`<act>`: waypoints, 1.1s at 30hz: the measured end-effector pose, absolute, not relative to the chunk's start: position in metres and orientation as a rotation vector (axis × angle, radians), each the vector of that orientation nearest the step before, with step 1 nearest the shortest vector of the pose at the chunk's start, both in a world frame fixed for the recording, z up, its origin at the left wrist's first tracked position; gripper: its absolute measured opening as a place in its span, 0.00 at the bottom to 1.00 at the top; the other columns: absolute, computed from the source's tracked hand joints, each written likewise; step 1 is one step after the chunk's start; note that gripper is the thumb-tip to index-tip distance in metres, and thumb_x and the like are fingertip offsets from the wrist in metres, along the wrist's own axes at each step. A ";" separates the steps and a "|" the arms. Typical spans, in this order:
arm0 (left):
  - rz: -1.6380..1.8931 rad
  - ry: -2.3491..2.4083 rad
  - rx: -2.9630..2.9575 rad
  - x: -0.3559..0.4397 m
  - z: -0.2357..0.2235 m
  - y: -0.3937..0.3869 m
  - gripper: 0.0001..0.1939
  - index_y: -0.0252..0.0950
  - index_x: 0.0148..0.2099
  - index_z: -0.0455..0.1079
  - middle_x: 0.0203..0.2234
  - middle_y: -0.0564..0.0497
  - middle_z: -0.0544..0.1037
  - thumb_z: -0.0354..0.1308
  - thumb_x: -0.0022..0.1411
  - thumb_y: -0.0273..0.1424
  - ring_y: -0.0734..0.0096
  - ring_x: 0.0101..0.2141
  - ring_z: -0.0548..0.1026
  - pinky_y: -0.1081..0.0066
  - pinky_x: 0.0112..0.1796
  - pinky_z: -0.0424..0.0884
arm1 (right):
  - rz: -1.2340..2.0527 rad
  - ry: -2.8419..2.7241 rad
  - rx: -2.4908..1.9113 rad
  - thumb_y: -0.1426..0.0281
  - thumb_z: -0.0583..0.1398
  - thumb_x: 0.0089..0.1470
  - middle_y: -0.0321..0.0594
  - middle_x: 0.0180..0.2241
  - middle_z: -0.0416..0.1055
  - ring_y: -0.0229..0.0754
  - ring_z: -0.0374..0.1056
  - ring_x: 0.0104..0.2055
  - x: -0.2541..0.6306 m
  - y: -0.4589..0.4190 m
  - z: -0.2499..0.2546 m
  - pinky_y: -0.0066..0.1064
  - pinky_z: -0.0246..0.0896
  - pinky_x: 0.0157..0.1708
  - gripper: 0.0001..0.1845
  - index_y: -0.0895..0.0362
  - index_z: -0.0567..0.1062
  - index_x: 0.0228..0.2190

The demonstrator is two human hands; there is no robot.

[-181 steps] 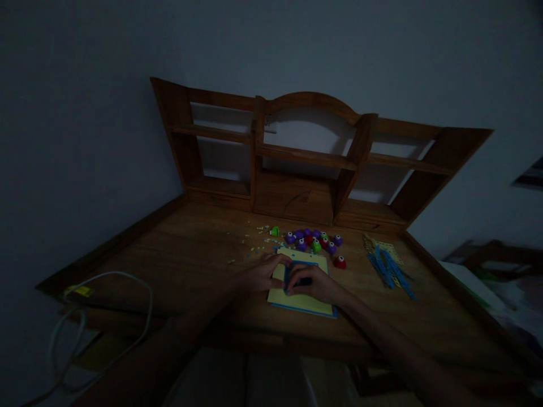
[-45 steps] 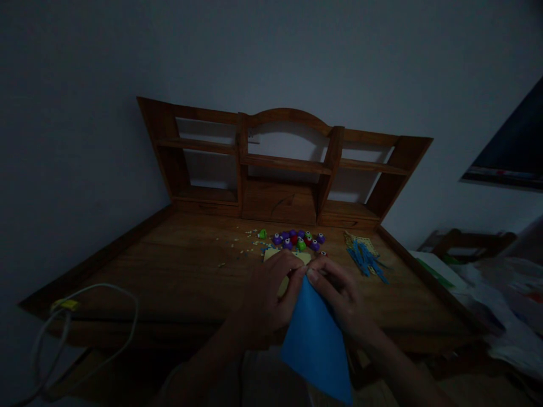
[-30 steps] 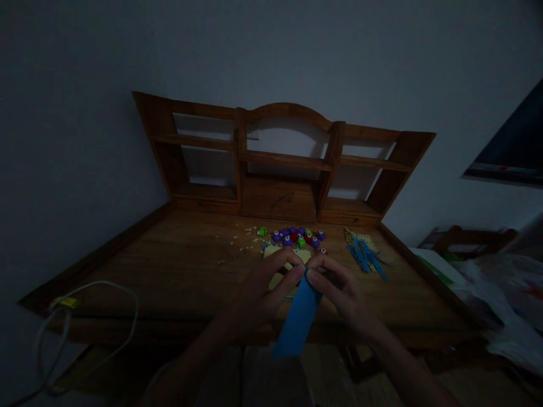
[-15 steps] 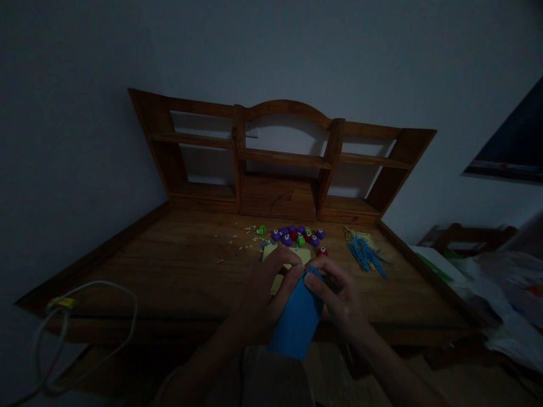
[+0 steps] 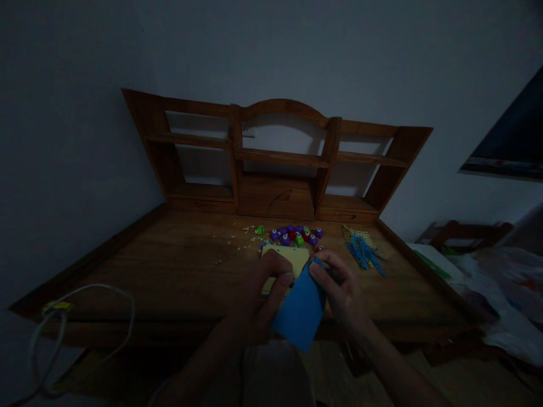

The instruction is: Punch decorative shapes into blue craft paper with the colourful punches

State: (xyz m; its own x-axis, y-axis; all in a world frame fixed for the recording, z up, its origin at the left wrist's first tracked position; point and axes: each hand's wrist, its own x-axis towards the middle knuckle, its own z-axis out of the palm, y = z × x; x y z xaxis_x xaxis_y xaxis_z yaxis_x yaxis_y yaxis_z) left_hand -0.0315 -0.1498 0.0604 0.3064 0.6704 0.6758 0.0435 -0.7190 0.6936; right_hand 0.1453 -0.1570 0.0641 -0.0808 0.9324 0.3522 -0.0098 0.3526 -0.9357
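Observation:
A blue sheet (image 5: pixel 302 314), seemingly paper, hangs tilted over the front of the desk. My right hand (image 5: pixel 341 285) pinches its upper corner between thumb and fingers. On the sheet's left side, my left hand (image 5: pixel 271 282) is closed, thumb and forefinger meeting at the upper left edge. Whether anything sits between those fingertips is too dark to make out. Behind the hands lies a pale yellow pad (image 5: pixel 299 257), partly covered by them. Several small purple, red and green knobby pieces (image 5: pixel 285 239) with white tops cluster beyond it.
Tiny pale and blue bits (image 5: pixel 244 247) are scattered left of the cluster, near a lone green piece (image 5: pixel 259 230). Blue strips (image 5: pixel 362 251) lie on a yellow lattice at right. A wooden shelf unit (image 5: pixel 280 158) stands at the back. A white cable (image 5: pixel 97 286) loops at front left.
My left hand has drawn back left and slightly down from my right hand, opening a gap between their fingertips. The blue sheet has turned and shows more of its face.

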 end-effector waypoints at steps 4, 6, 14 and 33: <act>1.337 0.707 1.900 -0.035 0.066 -0.148 0.08 0.36 0.36 0.62 0.31 0.51 0.68 0.46 0.68 0.31 0.70 0.34 0.67 0.70 0.38 0.63 | 1.027 -1.484 -0.906 0.63 0.60 0.55 0.32 0.25 0.60 0.33 0.57 0.26 0.150 -0.158 0.068 0.24 0.51 0.23 0.08 0.55 0.70 0.29; 1.206 0.701 1.872 -0.037 0.070 -0.148 0.09 0.36 0.34 0.63 0.29 0.52 0.68 0.48 0.68 0.32 0.71 0.33 0.68 0.72 0.37 0.63 | 1.042 -1.528 -0.903 0.63 0.60 0.56 0.32 0.25 0.60 0.34 0.58 0.27 0.150 -0.159 0.069 0.25 0.52 0.25 0.09 0.55 0.70 0.29; 0.974 0.705 1.921 -0.044 0.076 -0.151 0.09 0.36 0.37 0.67 0.31 0.51 0.70 0.50 0.66 0.35 0.70 0.34 0.68 0.72 0.35 0.64 | 0.975 -1.610 -0.971 0.62 0.59 0.56 0.33 0.26 0.60 0.35 0.57 0.27 0.152 -0.159 0.067 0.25 0.52 0.25 0.10 0.55 0.68 0.28; 1.092 0.826 1.813 -0.007 0.054 -0.126 0.10 0.34 0.34 0.71 0.30 0.49 0.74 0.55 0.63 0.35 0.68 0.33 0.72 0.72 0.31 0.67 | 0.732 -1.144 -1.111 0.63 0.63 0.51 0.31 0.26 0.59 0.34 0.55 0.27 0.203 -0.147 0.050 0.24 0.50 0.25 0.11 0.56 0.69 0.28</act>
